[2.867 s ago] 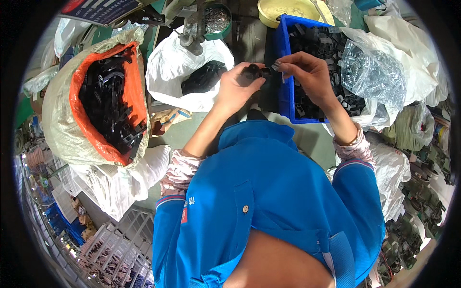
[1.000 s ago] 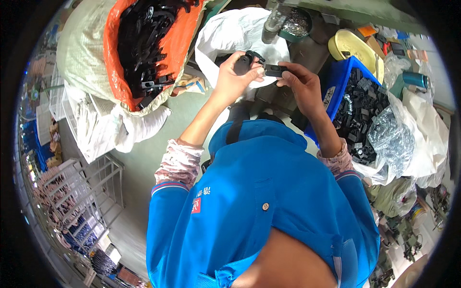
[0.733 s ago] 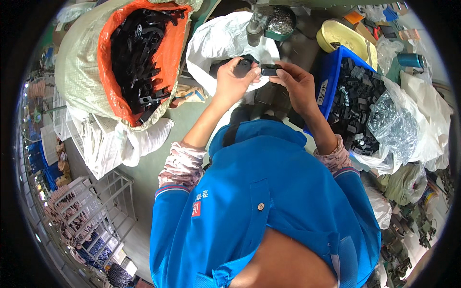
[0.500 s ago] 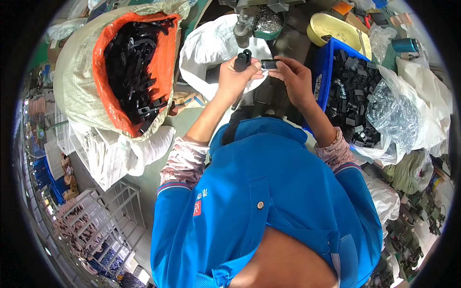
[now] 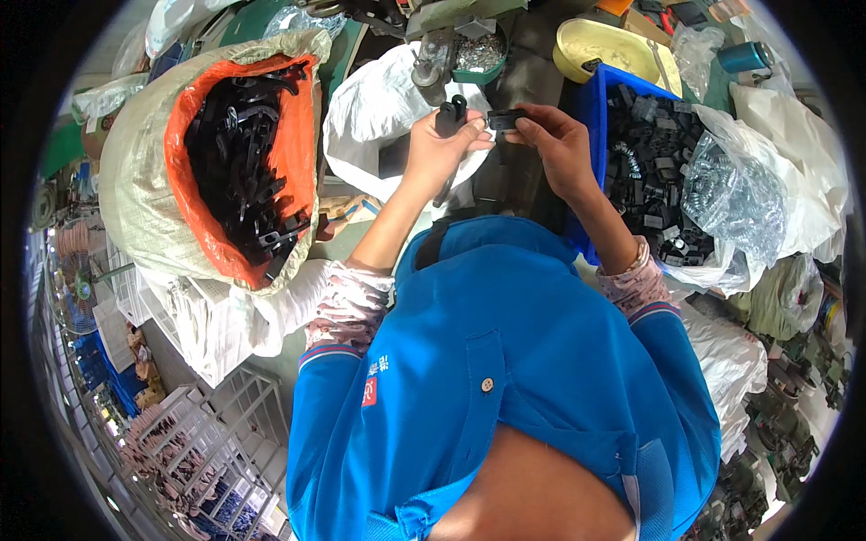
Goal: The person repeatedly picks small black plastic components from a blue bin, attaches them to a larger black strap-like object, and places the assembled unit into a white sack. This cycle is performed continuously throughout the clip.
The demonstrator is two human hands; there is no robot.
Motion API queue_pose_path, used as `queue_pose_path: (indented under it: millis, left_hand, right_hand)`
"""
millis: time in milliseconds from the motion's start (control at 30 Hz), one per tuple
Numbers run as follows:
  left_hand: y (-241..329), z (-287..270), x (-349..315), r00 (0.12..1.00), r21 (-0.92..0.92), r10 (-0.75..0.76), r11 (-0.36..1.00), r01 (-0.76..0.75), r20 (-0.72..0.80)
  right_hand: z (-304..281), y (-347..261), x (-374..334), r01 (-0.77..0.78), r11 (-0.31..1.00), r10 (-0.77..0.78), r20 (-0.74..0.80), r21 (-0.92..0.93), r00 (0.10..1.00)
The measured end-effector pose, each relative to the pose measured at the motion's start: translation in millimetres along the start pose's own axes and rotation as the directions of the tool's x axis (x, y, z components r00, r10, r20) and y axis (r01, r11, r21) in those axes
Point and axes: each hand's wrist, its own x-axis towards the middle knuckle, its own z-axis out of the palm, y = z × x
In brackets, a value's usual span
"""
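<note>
My left hand (image 5: pixel 435 151) is closed around a long black part (image 5: pixel 448 117) with a forked, rounded top; its lower end sticks out below the palm. Between the thumb and fingers of my right hand (image 5: pixel 557 149) is a small black rectangular block (image 5: pixel 504 121). The block's left end points at my left fingertips, very near them; whether they touch is hard to tell. Both hands are over the front of a white sack (image 5: pixel 365 113), below a grey metal machine part (image 5: pixel 433 68).
An orange-lined woven sack (image 5: pixel 135 171) of long black parts stands at left. At right, a blue crate (image 5: pixel 588 117) holds small black blocks, with clear plastic bags (image 5: pixel 735 194) over its side. Behind are a yellow basin (image 5: pixel 613 50) and a green tub (image 5: pixel 478 72) of small metal pieces.
The small block has turned a little in my right fingers, and its shiny face shows less. Both hands stay close together. The whole view has shifted slightly.
</note>
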Motion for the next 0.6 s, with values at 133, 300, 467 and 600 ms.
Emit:
queue_pose_path:
  millis: [133, 300, 467, 600]
  left_hand:
    - [6, -9, 4, 0.985, -0.102, -0.123, 0.985, 0.136, 0.121]
    - [20, -20, -1, 0.86, -0.44, -0.303, 0.76, 0.479, 0.411]
    - [20, -1, -15, 0.867, 0.038, -0.35, 0.932, 0.36, 0.354]
    - [21, 9, -12, 0.808, 0.091, -0.402, 0.91, 0.405, 0.431]
  right_hand:
    - [-12, -4, 6, -0.161, 0.966, 0.166, -0.009, 0.201, 0.986]
    - [-43, -15, 11, -0.245, 0.905, 0.234, 0.074, 0.348, 0.97]
    - [-42, -34, 2, -0.137, 0.973, 0.132, 0.036, 0.189, 0.991]
    - [-41, -40, -4, -0.118, 0.985, 0.116, 0.021, 0.129, 0.993]
